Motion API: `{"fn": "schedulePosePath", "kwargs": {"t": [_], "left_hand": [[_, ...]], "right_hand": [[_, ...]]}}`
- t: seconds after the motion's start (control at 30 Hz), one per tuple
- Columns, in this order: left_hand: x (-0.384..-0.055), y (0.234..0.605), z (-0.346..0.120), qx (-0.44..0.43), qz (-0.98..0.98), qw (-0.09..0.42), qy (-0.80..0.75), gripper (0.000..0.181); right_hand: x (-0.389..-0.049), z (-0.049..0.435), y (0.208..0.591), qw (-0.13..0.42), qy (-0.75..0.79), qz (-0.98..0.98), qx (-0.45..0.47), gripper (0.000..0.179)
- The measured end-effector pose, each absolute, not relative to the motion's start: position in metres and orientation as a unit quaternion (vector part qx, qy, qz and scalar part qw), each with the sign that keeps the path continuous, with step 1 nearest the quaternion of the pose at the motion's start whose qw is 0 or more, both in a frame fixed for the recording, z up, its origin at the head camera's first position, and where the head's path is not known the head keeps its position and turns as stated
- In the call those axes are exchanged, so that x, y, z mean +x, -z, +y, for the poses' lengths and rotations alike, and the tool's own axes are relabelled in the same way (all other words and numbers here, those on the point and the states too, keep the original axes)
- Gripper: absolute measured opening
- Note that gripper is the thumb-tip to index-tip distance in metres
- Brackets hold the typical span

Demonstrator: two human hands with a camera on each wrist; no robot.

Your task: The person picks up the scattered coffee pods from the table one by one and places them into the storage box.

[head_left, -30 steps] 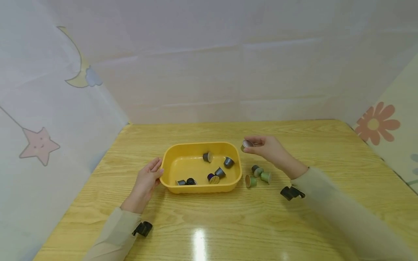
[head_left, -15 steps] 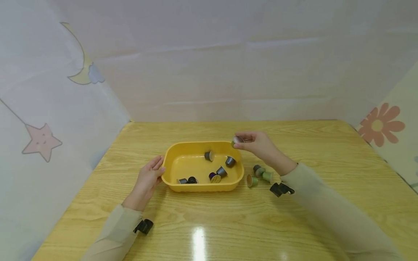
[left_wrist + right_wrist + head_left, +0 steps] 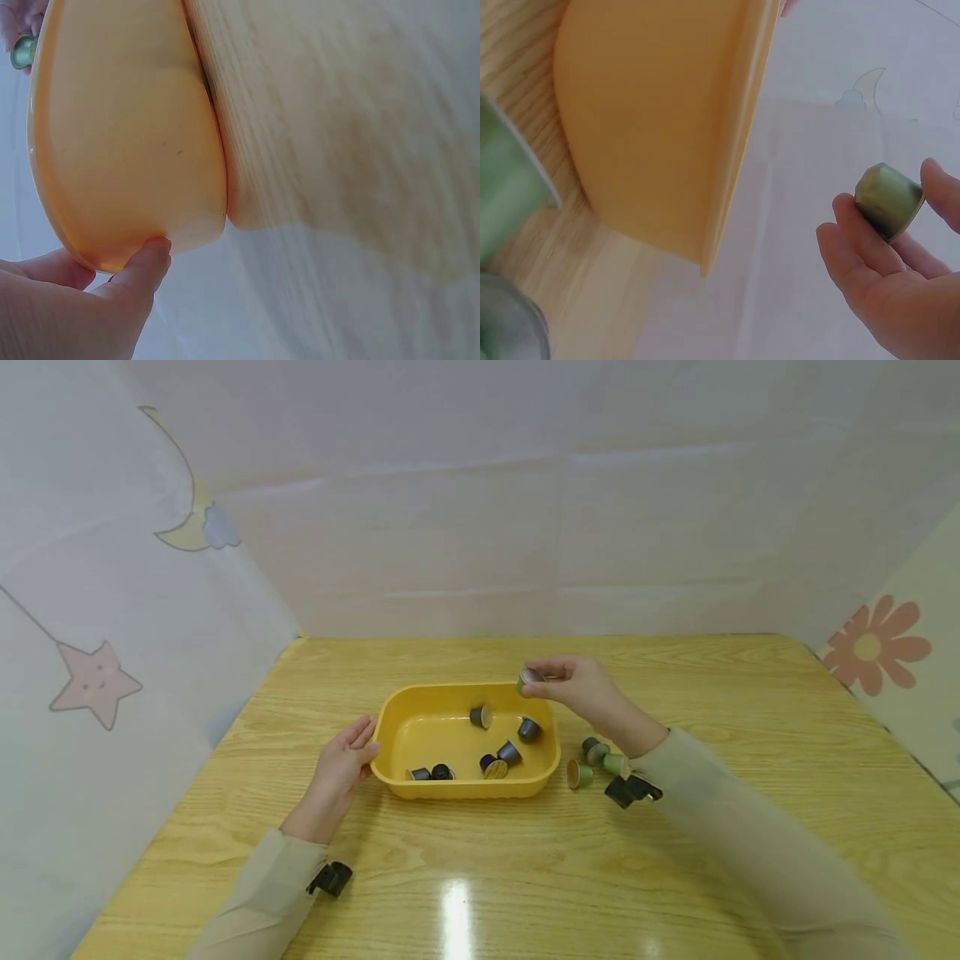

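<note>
A yellow tub (image 3: 465, 790) stands on the wooden table, with several dark coffee capsules (image 3: 509, 752) lying loose inside it. My left hand (image 3: 336, 781) holds the tub's left end, thumb and fingers on either side of the rim, as the left wrist view also shows. Above the tub's far right corner, my right hand (image 3: 581, 693) pinches a green coffee capsule (image 3: 889, 201) between thumb and fingers. In the head view that capsule's pale lid faces up and toward the camera.
Just right of the tub, a small group of capsules lies on the table (image 3: 465, 868): a green one with a brown lid (image 3: 579, 775), a dark one (image 3: 595, 751) and another green one (image 3: 615, 764), partly behind the right wrist's black clip. A pale printed wall covering (image 3: 450, 527) rises behind.
My right hand has carried the green capsule leftward, from beside the tub to over its far right corner. The left hand keeps its hold on the rim, and the tub stays in place.
</note>
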State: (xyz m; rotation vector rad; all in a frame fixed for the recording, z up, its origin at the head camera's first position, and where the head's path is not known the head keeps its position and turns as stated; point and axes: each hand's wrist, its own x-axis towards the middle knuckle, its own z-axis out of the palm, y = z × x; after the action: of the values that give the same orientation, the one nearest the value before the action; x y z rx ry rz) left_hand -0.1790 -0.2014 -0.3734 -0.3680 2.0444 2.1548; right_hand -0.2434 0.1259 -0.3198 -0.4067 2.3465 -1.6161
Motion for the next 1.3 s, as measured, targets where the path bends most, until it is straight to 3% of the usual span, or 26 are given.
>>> {"fn": "schedulePosePath", "kwargs": {"t": [0.8, 1.3], "left_hand": [[-0.179, 0.375, -0.202, -0.126, 0.684, 0.077, -0.714, 0.063], [-0.178, 0.374, -0.201, -0.128, 0.682, 0.082, -0.715, 0.063]], "right_hand": [[-0.247, 0.097, 0.319, 0.212, 0.614, 0.739, -0.180, 0.052], [-0.258, 0.070, 0.323, 0.275, 0.612, 0.727, -0.147, 0.047]]}}
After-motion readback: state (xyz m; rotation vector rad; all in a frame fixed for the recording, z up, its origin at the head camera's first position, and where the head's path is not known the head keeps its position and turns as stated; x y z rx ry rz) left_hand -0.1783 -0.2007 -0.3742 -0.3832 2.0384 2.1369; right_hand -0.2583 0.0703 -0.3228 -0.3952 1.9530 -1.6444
